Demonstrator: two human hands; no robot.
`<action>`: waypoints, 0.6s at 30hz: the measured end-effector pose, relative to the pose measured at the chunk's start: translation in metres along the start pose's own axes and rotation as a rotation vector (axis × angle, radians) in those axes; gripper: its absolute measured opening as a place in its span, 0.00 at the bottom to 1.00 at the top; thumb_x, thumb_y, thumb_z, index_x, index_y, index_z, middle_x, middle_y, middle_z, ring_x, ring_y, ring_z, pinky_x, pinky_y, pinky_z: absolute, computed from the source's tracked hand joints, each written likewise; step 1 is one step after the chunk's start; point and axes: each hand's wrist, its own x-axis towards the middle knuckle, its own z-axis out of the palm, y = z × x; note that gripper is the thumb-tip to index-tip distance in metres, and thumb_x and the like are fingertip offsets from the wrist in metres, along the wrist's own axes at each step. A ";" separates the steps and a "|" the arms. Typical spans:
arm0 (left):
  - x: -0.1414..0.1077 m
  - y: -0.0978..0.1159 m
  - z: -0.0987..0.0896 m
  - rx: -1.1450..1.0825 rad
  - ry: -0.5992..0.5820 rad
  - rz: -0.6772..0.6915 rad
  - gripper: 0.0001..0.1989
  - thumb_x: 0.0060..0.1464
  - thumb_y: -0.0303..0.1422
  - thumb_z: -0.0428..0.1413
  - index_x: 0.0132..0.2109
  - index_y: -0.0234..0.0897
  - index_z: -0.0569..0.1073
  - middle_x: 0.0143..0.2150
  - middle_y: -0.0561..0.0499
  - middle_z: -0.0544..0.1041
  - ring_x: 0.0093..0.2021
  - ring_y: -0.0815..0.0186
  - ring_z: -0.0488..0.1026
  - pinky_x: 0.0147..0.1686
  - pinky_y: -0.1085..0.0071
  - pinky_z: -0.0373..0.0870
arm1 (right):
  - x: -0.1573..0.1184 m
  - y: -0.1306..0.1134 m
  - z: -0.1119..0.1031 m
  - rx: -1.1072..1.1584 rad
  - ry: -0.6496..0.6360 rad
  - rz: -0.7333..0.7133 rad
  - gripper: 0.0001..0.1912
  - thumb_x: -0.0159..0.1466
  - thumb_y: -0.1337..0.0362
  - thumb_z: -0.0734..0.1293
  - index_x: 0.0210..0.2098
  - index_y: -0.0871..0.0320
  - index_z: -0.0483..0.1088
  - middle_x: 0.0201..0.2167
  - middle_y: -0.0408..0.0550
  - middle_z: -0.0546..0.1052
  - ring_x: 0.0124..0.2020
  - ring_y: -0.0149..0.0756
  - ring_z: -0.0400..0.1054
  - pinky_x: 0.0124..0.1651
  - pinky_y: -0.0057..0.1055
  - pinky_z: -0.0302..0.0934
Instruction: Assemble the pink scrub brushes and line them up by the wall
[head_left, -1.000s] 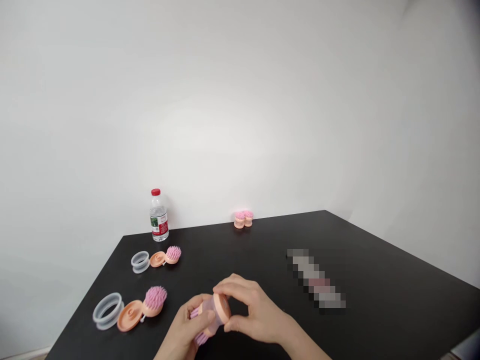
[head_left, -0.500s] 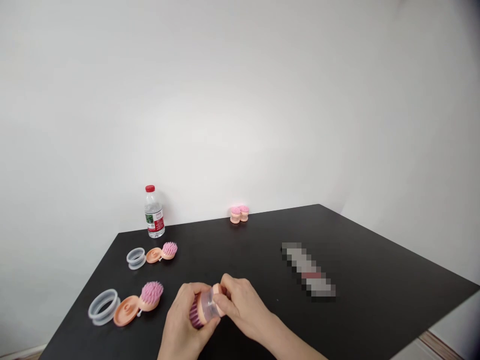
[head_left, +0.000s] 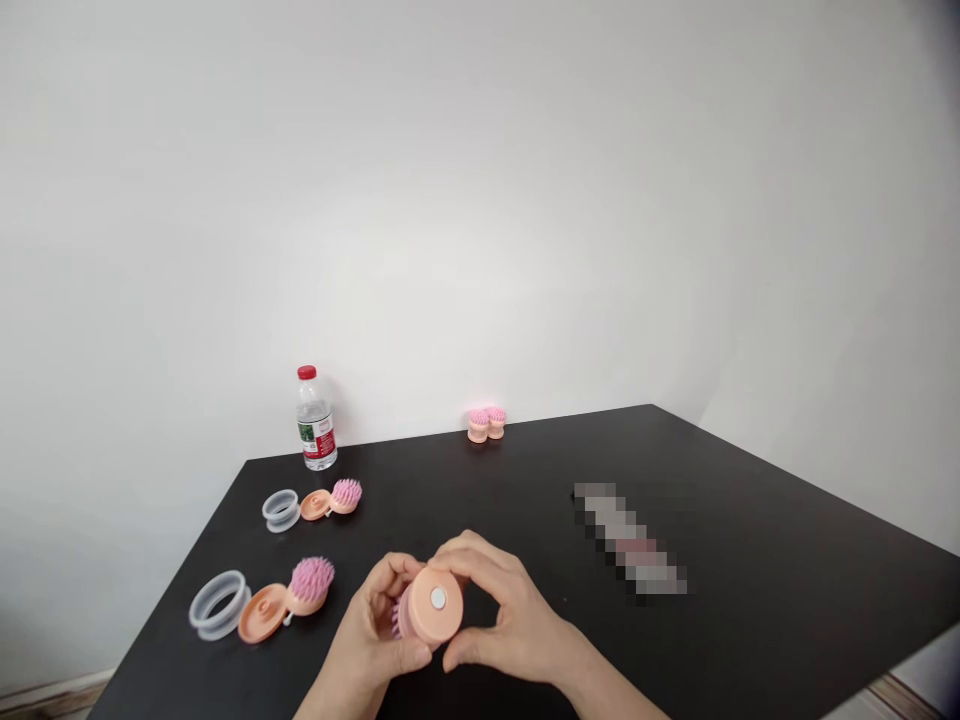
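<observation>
A peach scrub brush (head_left: 436,606) with pink bristles is held above the near part of the table. Its round flat end, with a white button in the middle, faces me. My left hand (head_left: 367,632) wraps around the bristle side, covering most of the bristles. Around the flat end curves my right hand (head_left: 502,610), its fingertips on the upper rim and its thumb by the lower right edge. To the left lie a peach base (head_left: 262,614), a pink-bristled brush head (head_left: 310,586) and a translucent ring (head_left: 219,606).
Farther back lie another translucent ring (head_left: 281,511), peach base (head_left: 315,505) and brush head (head_left: 346,496). A water bottle (head_left: 317,425) stands at the back left. Two assembled brushes (head_left: 486,425) stand by the wall. A pixelated long object (head_left: 630,540) lies on the black table (head_left: 750,560).
The brush has turned so its flat end faces me; the clear band seen before is now mostly hidden. My right hand's fingers have spread wider around that end. The view has shifted slightly.
</observation>
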 end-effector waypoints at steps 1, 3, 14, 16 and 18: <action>0.000 0.001 0.000 -0.022 -0.017 -0.016 0.29 0.29 0.41 0.75 0.41 0.40 0.74 0.35 0.53 0.76 0.34 0.67 0.69 0.34 0.73 0.62 | 0.000 -0.003 0.000 -0.018 0.008 -0.043 0.29 0.55 0.45 0.75 0.50 0.53 0.73 0.42 0.51 0.76 0.40 0.41 0.69 0.43 0.38 0.67; -0.001 0.002 0.001 -0.042 -0.050 -0.038 0.28 0.29 0.42 0.75 0.39 0.40 0.74 0.33 0.53 0.74 0.31 0.69 0.67 0.31 0.74 0.61 | -0.001 -0.007 -0.001 -0.057 0.020 -0.125 0.23 0.58 0.46 0.74 0.48 0.51 0.73 0.43 0.52 0.76 0.41 0.42 0.68 0.43 0.40 0.67; -0.003 0.009 0.000 0.224 -0.012 0.077 0.25 0.34 0.41 0.73 0.40 0.40 0.75 0.44 0.49 0.74 0.41 0.60 0.71 0.39 0.69 0.67 | -0.004 -0.006 -0.002 -0.211 -0.067 -0.159 0.18 0.64 0.52 0.70 0.51 0.50 0.68 0.49 0.54 0.73 0.45 0.45 0.67 0.46 0.43 0.67; -0.004 0.011 0.000 0.470 0.069 0.194 0.21 0.37 0.39 0.71 0.40 0.41 0.76 0.48 0.47 0.72 0.46 0.55 0.72 0.45 0.64 0.68 | -0.003 -0.005 -0.003 -0.221 -0.106 -0.077 0.18 0.65 0.55 0.70 0.51 0.52 0.67 0.48 0.54 0.73 0.45 0.44 0.67 0.47 0.41 0.67; -0.005 0.011 0.000 0.684 0.163 0.280 0.19 0.41 0.37 0.70 0.41 0.42 0.76 0.48 0.47 0.71 0.50 0.52 0.71 0.49 0.60 0.68 | -0.002 -0.004 -0.003 -0.224 -0.128 0.023 0.19 0.64 0.58 0.71 0.52 0.53 0.66 0.47 0.52 0.74 0.44 0.43 0.67 0.47 0.40 0.67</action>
